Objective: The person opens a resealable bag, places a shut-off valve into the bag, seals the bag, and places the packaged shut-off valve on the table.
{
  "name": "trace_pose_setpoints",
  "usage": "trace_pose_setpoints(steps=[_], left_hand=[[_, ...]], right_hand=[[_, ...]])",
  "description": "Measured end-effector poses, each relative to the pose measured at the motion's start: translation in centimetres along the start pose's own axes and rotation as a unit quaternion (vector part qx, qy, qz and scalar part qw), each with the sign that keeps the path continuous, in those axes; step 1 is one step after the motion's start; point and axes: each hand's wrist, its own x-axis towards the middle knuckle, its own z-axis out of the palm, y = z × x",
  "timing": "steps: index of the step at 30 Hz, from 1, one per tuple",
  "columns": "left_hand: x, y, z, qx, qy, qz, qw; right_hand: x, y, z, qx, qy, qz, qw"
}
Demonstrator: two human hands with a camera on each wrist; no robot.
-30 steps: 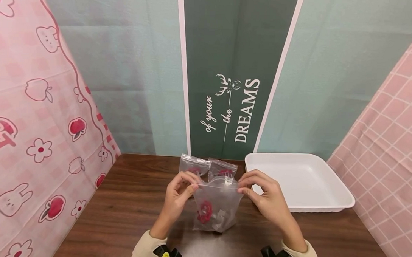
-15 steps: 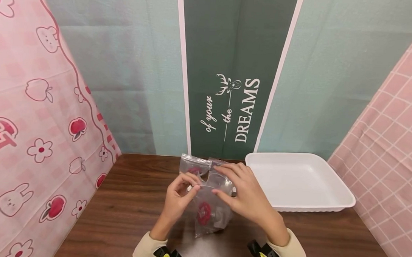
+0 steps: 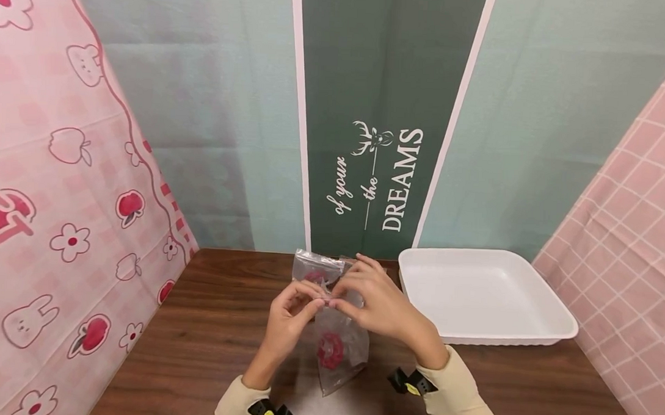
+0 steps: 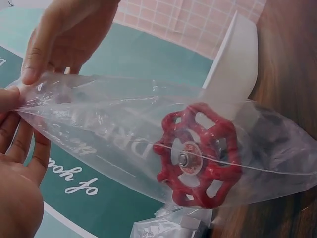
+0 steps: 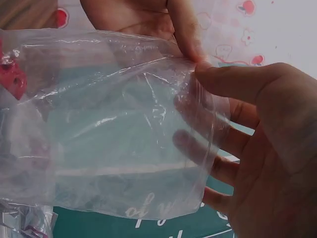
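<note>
A clear zip-top bag [image 3: 347,333] hangs from both hands over the table's middle. Through its plastic shows a red valve handwheel [image 4: 198,156] with a metal nut at its centre. My left hand [image 3: 290,316] pinches the bag's top edge between thumb and fingers at its left corner. Right beside it, my right hand [image 3: 375,300] pinches the same edge, thumb on the near side, with its other fingers behind the plastic in the right wrist view. The two thumb tips nearly meet. Behind stands another clear zip bag [image 3: 314,265] with a red part in it.
To the right stands a shallow white tray [image 3: 486,298] on the dark wooden table [image 3: 207,325]. A second bag behind is mostly hidden by the right hand. Fabric curtains [image 3: 230,137] close off the back and both sides.
My right hand has slid left along the bag's top edge, from its right corner to beside the left hand. The bag has narrowed and turned. The left hand has stayed nearly still.
</note>
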Motion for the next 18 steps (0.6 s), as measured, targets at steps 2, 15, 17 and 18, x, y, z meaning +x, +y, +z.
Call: trace_pose_setpoints(steps=[2,15,17,18], left_hand=[[0.1,0.0,0.1,0.004,0.0,0.002,1.0],[1.2,0.5,1.3,-0.017,-0.032,0.013,0.9993],[1.2,0.5,1.4,-0.011,-0.039,0.006,0.9991],[1.2,0.5,1.4,-0.007,-0.043,0.003,0.999]], right_hand=[[-0.2,0.0,-0.1,-0.003,-0.001,0.007,1.0],[-1.6,-0.4,-1.0,-0.001,0.075,0.004,0.997],[-1.8,-0.4,-1.1,-0.006,0.079,0.008,0.997],[-1.8,-0.4,-1.1,-0.008,0.082,0.01,0.997]])
